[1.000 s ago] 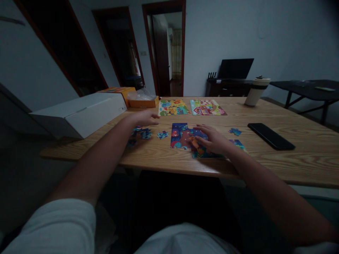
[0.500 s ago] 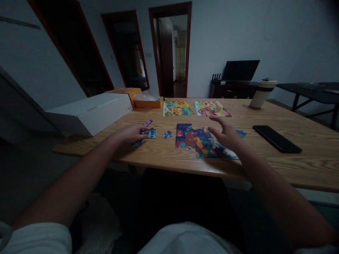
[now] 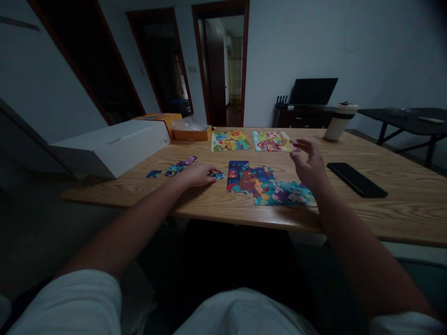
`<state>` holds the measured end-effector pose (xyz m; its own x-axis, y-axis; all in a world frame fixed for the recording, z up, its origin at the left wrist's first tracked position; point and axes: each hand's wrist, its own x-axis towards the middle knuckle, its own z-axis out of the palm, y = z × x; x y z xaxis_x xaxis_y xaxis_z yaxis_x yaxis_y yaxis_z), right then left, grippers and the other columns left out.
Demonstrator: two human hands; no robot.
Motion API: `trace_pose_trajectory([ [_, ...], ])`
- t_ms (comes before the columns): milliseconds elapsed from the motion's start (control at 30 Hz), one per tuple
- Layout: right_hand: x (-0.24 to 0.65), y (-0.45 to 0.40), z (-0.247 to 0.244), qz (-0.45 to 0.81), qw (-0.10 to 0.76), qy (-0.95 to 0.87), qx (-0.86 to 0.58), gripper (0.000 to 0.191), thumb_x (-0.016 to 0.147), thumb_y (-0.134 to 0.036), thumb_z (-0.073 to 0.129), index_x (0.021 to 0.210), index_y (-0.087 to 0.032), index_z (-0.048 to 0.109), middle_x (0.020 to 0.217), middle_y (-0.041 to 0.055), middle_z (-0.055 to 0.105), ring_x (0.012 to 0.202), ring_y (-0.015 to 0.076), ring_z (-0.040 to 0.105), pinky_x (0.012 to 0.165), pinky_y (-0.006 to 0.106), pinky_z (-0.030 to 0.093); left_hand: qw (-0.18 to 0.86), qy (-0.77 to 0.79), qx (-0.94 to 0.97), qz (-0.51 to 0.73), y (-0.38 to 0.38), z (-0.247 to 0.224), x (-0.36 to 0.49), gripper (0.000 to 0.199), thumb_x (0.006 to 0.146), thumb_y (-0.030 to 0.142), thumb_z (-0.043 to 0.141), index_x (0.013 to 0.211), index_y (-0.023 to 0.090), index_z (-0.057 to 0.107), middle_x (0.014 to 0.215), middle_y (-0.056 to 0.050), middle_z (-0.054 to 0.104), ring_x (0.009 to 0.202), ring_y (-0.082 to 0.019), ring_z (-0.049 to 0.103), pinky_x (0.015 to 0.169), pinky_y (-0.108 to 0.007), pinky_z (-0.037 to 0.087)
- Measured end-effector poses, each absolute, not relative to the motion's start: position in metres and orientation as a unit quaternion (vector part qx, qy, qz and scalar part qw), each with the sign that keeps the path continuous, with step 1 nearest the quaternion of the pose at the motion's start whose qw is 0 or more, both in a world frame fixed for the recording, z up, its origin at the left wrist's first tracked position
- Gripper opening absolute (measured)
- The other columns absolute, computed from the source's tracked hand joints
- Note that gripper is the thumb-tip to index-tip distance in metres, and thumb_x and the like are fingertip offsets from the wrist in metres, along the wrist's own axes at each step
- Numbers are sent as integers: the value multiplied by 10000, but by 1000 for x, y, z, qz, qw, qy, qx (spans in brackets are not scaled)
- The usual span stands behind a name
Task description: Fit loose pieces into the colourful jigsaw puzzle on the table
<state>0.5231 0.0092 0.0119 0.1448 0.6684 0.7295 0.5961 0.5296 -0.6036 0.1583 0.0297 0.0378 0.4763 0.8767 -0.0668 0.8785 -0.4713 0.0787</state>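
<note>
My left hand [image 3: 198,175] is low over the table, its thumb and fingers closed around jigsaw puzzle pieces [image 3: 218,175] left of the partly joined puzzle. Whether one piece or more is between the fingertips is hard to make out. The joined part of the jigsaw puzzle [image 3: 279,192] is dark blue with animals and flowers, and has a stepped outline. Above its right end, my right hand [image 3: 310,163] is raised with fingers bent and apart, holding nothing. Loose puzzle pieces [image 3: 173,169] lie beyond my left wrist, with a single small piece [image 3: 153,174] farther left.
Two bright picture puzzles, one yellow-green [image 3: 231,140] and one pink [image 3: 272,141], lie farther back. A white box [image 3: 115,144] and an orange tray [image 3: 191,135] with clear plastic stand at the left. At the right are a black phone [image 3: 356,179] and a lidded cup [image 3: 341,123].
My left hand has moved right, from the loose pile to the pieces beside the joined puzzle. My right hand has lifted away from the puzzle, slightly right. The view has shifted a little.
</note>
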Motion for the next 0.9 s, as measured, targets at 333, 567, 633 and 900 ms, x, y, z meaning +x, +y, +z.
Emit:
trace_pose_trajectory([
  [333,523,8,11,8,556,-668,-495,370,871,-407,596,1187,-216,614,1189,144,688,1142,334,637,1007,558,468,7,528,848,41,-8,39,129,503,916,434,500,1336,200,647,1377,-95,633,1233,-262,590,1070,-339,415],
  [567,521,3,13,6,540,-677,-500,332,864,-366,599,1157,-217,650,1185,135,700,1131,329,643,975,511,486,26,693,718,65,-5,44,16,566,854,510,529,1288,179,680,1318,-102,676,1172,-292,635,1014,-326,462],
  [633,521,2,13,7,538,-676,-504,334,858,-361,602,1152,-213,655,1185,138,701,1132,332,642,977,510,482,45,714,694,81,-4,43,2,544,804,544,573,1200,205,728,1242,-72,718,1138,-296,649,979,-318,484],
  [900,520,4,10,14,521,-680,-516,331,860,-376,603,1134,-201,660,1204,152,691,1153,335,625,963,496,480,54,718,687,98,-2,45,16,503,736,518,668,1146,236,748,1239,-61,720,1165,-297,631,995,-324,471],
])
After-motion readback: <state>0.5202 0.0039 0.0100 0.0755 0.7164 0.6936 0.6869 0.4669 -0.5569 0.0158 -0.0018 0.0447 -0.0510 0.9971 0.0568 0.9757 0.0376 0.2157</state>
